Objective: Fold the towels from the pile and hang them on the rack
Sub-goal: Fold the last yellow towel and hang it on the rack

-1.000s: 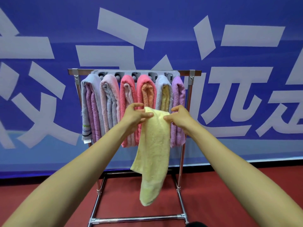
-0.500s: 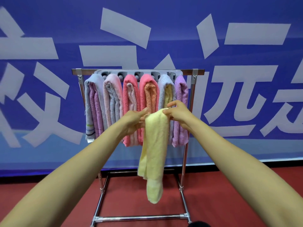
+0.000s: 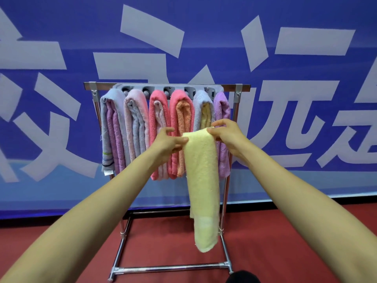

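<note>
My two forearms reach out ahead and meet at the folded top of a long pale yellow terry towel (image 3: 202, 180). My left hand (image 3: 166, 142) pinches its top left corner between thumb and curled fingers. My right hand (image 3: 225, 132) pinches the top right corner the same way and sits a little higher, so the top fold slants up to the right. The towel hangs straight down from that grip as a narrow strip, long axis vertical. Its lower end is free in the air above the red floor (image 3: 255, 242).

Just beyond my knuckles stands the chrome tube rack (image 3: 242, 87), its top rail well above my hands. Under the rail a grey plastic peg bar (image 3: 177, 89) carries six bundles. Most are doubled, one towel wrapped over another, but the folded purple towel (image 3: 222, 107) at the right end looks to hang alone. It lies directly behind my right hand, so I judge that end to be the place.

The move turns on height. The fold I hold is below the pegs, so it must go up and forward, then over. My right hand is the nearer one to that peg and would lead. Behind it all hangs a blue banner (image 3: 61, 27) with large pale characters.
</note>
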{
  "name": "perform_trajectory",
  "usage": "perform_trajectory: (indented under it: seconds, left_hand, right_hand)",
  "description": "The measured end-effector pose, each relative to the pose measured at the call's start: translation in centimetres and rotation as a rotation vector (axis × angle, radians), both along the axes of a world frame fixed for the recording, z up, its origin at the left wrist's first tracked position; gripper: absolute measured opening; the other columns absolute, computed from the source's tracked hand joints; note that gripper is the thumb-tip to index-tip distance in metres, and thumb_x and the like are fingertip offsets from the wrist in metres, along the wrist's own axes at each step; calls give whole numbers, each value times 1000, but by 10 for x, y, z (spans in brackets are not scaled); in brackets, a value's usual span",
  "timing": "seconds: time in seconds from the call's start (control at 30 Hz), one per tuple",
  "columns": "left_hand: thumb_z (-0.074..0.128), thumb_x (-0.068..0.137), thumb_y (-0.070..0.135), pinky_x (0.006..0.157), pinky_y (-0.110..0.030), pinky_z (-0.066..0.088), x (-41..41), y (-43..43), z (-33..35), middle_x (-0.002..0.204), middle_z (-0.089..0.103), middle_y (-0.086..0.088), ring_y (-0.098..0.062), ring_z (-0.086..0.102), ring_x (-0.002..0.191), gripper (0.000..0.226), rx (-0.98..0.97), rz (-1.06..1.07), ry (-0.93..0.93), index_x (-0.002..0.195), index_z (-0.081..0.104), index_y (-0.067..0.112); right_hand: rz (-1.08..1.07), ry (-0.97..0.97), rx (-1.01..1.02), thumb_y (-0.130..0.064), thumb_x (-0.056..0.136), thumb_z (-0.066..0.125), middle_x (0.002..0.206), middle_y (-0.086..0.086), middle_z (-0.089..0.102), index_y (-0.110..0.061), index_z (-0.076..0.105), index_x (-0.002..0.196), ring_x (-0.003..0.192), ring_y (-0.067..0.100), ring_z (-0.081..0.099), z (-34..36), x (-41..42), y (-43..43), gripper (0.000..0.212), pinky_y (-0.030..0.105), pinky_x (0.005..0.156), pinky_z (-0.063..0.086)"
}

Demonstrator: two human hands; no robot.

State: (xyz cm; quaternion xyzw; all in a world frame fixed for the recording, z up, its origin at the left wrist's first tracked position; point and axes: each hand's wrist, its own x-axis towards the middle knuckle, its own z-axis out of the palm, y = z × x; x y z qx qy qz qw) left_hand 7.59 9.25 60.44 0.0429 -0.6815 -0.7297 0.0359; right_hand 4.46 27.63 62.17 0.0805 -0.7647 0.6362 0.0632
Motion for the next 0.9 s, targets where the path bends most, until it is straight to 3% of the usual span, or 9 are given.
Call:
perform_trajectory:
  seconds: [0.1,0.17,0.27,0.4,0.53,0.6,0.7,0.8,0.9]
  left_hand:
    - [66,83,-6,74,-30,51,-1,-1,-1,97,60,-11,-18,60,82,49,-78,72,138,125,45,9]
    - [65,84,-5,75,-30,52,-3,-6,-1,91,58,-8,-18,60,83,49,-144,75,202,127,46,8]
    - [60,86,-6,82,-32,49,-6,-12,2,91,53,-6,-19,56,89,46,-254,49,248,125,45,14]
    - [41,82,-16,75,-35,40,-8,-13,6,86,50,-3,-18,47,80,57,-400,12,255,132,40,10]
    - [40,84,-13,70,-32,39,-13,-17,6,90,49,-5,-17,45,78,55,-493,9,247,132,41,14]
    - [39,83,-13,71,-32,40,-15,-20,5,90,51,-5,-17,46,78,56,-481,12,246,132,42,13]
    - [41,83,-16,71,-31,41,-17,-22,4,88,54,-4,-17,49,78,57,-397,0,214,133,42,10]
    - [41,85,-19,71,-28,43,-18,-20,6,90,56,-6,-17,52,78,53,-175,-16,143,131,42,8]
    - [44,89,-14,74,-29,47,-18,-17,9,104,60,-8,-19,57,86,48,-20,-59,80,130,45,11]
  right_hand:
    - [122,44,3,6,74,74,98,5,61,-13,51,126,90,15,63,-1,7,0,60,25,82,52]
    - [142,88,63,10,72,74,99,4,62,-15,47,134,94,16,64,-3,9,-2,72,27,85,54]
    - [76,159,238,1,74,76,104,1,65,-14,57,128,99,15,62,-3,11,-8,59,31,94,50]
    - [11,215,610,-11,85,65,111,5,66,-12,66,117,105,18,59,2,20,-20,32,23,83,42]
    - [-26,203,758,-15,85,60,101,13,68,-1,69,101,94,27,62,4,24,-32,23,39,79,50]
    - [-16,188,734,-18,80,62,84,11,64,1,68,83,76,24,58,5,24,-34,20,38,65,47]
    - [60,93,591,-18,77,62,56,1,36,-13,45,52,53,14,32,9,28,-38,31,28,51,25]
    - [113,11,470,-21,76,66,56,-1,27,-21,35,53,53,14,24,12,31,-41,39,28,51,19]
    - [158,-14,391,-22,76,68,68,6,36,-17,49,68,66,19,33,15,31,-41,21,27,54,23]
